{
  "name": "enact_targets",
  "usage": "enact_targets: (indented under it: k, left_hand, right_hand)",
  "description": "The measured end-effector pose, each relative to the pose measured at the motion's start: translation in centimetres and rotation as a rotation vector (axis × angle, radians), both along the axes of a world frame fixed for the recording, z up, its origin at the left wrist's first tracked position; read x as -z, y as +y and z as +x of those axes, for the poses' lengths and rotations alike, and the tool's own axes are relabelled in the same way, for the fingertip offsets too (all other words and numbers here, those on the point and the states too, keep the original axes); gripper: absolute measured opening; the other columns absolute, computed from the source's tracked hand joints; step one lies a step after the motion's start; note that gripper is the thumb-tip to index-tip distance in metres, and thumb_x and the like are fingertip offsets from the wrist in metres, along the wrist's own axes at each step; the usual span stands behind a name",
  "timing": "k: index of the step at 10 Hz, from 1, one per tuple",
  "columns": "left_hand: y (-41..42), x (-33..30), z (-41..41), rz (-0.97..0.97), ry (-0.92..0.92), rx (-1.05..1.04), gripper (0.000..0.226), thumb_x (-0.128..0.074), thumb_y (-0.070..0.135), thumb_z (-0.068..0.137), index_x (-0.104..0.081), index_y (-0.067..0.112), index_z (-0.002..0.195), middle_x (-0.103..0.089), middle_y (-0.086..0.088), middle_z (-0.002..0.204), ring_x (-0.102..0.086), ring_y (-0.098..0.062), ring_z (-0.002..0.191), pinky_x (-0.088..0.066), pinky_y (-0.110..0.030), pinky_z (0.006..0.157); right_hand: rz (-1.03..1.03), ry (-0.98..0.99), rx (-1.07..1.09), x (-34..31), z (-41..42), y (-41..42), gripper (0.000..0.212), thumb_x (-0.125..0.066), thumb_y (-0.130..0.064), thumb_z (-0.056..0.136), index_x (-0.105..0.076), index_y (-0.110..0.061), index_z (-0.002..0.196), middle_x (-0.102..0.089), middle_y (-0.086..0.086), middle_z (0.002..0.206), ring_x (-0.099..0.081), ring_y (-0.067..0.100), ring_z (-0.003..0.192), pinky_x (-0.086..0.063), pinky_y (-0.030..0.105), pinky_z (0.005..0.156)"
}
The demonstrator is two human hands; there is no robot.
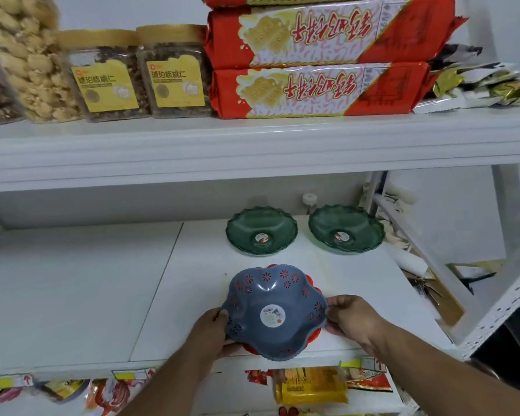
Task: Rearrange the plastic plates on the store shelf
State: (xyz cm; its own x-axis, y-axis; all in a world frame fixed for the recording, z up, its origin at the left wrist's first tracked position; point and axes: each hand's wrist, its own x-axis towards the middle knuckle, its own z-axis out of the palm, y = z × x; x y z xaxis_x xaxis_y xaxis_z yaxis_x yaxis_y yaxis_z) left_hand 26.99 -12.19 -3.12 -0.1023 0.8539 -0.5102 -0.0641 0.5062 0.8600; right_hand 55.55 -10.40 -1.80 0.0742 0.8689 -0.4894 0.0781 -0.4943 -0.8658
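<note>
A blue flower-shaped plastic plate (270,295) with cut-out flowers and a round sticker sits nested on a red plate (312,337), of which only the rim shows. Both lie near the front edge of the white shelf (102,289). My left hand (213,331) grips the stack's left rim, and my right hand (351,319) grips its right rim. Two green scalloped plates stand side by side at the back, one on the left (261,231) and one on the right (345,229).
The upper shelf (252,145) overhangs, carrying jars of nuts (108,76) and red biscuit packs (318,88). A white upright post (493,307) bounds the shelf at the right. Snack packets (309,385) hang below the front edge.
</note>
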Motion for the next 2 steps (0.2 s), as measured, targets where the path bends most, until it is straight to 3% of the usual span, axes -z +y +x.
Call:
enact_targets:
  k: [2]
  left_hand:
    - [-0.16, 0.42, 0.2, 0.04, -0.067, -0.028, 0.03, -0.042, 0.024, 0.104, -0.065, 0.012, 0.118, -0.074, -0.012, 0.112, -0.07, -0.03, 0.104, -0.061, -0.042, 0.081]
  right_hand:
    - [-0.003, 0.018, -0.099, -0.02, 0.36, -0.64, 0.027, -0.052, 0.001, 0.097, -0.074, -0.012, 0.103, -0.075, 0.013, 0.111, -0.068, 0.024, 0.11, -0.058, 0.029, 0.088]
